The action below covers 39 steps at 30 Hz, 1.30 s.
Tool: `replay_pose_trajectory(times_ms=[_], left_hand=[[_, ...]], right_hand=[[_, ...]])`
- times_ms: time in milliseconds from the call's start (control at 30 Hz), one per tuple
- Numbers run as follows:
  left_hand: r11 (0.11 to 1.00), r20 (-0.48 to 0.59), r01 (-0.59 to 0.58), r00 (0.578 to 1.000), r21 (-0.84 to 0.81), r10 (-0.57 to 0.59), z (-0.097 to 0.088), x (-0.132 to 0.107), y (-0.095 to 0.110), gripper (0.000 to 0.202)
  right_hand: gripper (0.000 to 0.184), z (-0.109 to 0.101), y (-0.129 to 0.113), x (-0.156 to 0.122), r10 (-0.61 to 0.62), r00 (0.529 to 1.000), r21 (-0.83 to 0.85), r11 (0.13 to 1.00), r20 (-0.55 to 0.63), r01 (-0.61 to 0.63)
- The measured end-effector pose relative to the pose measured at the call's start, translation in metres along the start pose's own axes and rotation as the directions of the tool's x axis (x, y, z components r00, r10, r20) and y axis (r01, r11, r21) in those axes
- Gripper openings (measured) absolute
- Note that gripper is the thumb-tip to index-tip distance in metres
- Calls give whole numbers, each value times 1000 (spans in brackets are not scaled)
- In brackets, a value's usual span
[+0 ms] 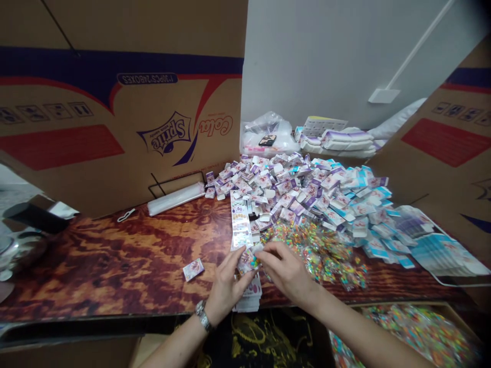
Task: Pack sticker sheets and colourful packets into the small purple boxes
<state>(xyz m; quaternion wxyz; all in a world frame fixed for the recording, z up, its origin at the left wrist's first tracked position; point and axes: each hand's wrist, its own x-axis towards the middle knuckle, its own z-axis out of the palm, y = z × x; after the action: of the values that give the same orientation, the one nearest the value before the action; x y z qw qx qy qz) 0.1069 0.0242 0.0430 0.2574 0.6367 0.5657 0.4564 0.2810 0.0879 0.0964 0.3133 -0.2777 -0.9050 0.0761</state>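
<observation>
White card printed in purple makes up the small box (244, 261) between the two hands, just above the near middle of the table (130, 268), with bright candy (254, 262) showing at its right end. The left hand (226, 281) grips the box from the left, thumb on the near side and fingers on the far side. The right hand (287, 271) comes in from the right, fingertips drawn together at the candy end; whether they pinch the packet or a flap, I cannot tell. The box's long axis seems to run roughly left to right, though fingers hide part of it, so the candy end faces the right hand, the nearer one to it. Beneath lies a printed strip (241, 225), running from near to far. To the left, apart from the hands, rests a single box (193, 269); right of the strip spreads a pile of candy packets (322, 250), and beyond that a large heap of boxes (303, 191). A tall carton (153, 30) stands far left, another carton (452, 140) at right.
</observation>
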Motion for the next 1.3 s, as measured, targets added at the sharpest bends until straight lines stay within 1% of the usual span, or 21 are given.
replay_pose_trajectory(times_ms=[100, 233, 300, 367, 433, 500, 567, 633, 733, 800, 867, 900, 933, 1033, 1100, 1133, 1167, 1233, 1300], left_hand=[[995, 63, 77, 995, -66, -73, 0, -4, 1, 49], [979, 101, 153, 985, -134, -140, -1, -7, 3, 47], [976, 132, 171, 979, -132, -153, -4, -7, 4, 47], [977, 158, 179, 974, -114, -160, -5, -7, 4, 47], [979, 164, 178, 973, -100, -160, -6, -8, 4, 47], [984, 174, 155, 975, -91, -137, -4, -9, 5, 47], [990, 185, 118, 977, -80, -101, -2, -9, 6, 48], [993, 185, 87, 980, -74, -72, -1, -9, 8, 48], [994, 151, 69, 987, -86, -56, 0, -8, 11, 46], [993, 133, 71, 989, -95, -59, -1, -7, 13, 46], [993, 127, 85, 989, -87, -73, -2, -7, 14, 47], [992, 125, 92, 989, -82, -82, -3, -7, 14, 48], [992, 121, 100, 989, -81, -90, -3, -8, 14, 48], [988, 98, 108, 990, -113, -97, -2, -9, 14, 47], [988, 98, 90, 992, -125, -78, -1, -10, 13, 46], [991, 104, 74, 993, -116, -62, 0, -10, 13, 46], [994, 113, 56, 993, -97, -45, 0, -11, 13, 47], [998, 134, 27, 991, -53, -19, 0, -11, 12, 49], [999, 147, 25, 989, -29, -20, -2, -11, 12, 50]], right_hand=[[21, -1, 5, -3, -81, 996, -141, 986, 23, 84], [28, -11, 10, -2, -168, 975, -183, 964, 147, 194], [31, -18, 12, -1, -202, 960, -226, 943, 196, 245], [32, -23, 15, -2, -254, 944, -281, 909, 211, 308], [32, -25, 18, -2, -317, 921, -322, 868, 226, 378], [29, -23, 19, -3, -346, 910, -322, 855, 228, 406], [22, -20, 17, -2, -316, 928, -280, 889, 196, 362], [15, -16, 13, -1, -244, 957, -199, 941, 157, 272], [11, -17, 6, 2, -132, 984, 5, 991, 121, 132], [11, -23, 3, 4, -26, 997, 157, 988, 71, 15], [12, -29, 2, 3, 72, 997, 253, 965, 22, -75], [13, -32, 2, 2, 78, 997, 266, 961, 15, -79], [13, -33, 1, 0, 49, 999, 247, 968, 19, -52], [10, -27, -2, -9, -133, 988, 51, 990, 73, 130], [9, -20, -5, -15, -190, 976, -66, 978, 108, 198], [9, -17, -7, -16, -188, 975, -79, 977, 117, 197], [10, -16, -7, -16, -165, 978, -54, 983, 128, 173], [13, -18, -7, -14, -65, 987, 64, 996, 146, 56], [15, -25, -4, -8, 49, 988, 182, 980, 147, -75]])
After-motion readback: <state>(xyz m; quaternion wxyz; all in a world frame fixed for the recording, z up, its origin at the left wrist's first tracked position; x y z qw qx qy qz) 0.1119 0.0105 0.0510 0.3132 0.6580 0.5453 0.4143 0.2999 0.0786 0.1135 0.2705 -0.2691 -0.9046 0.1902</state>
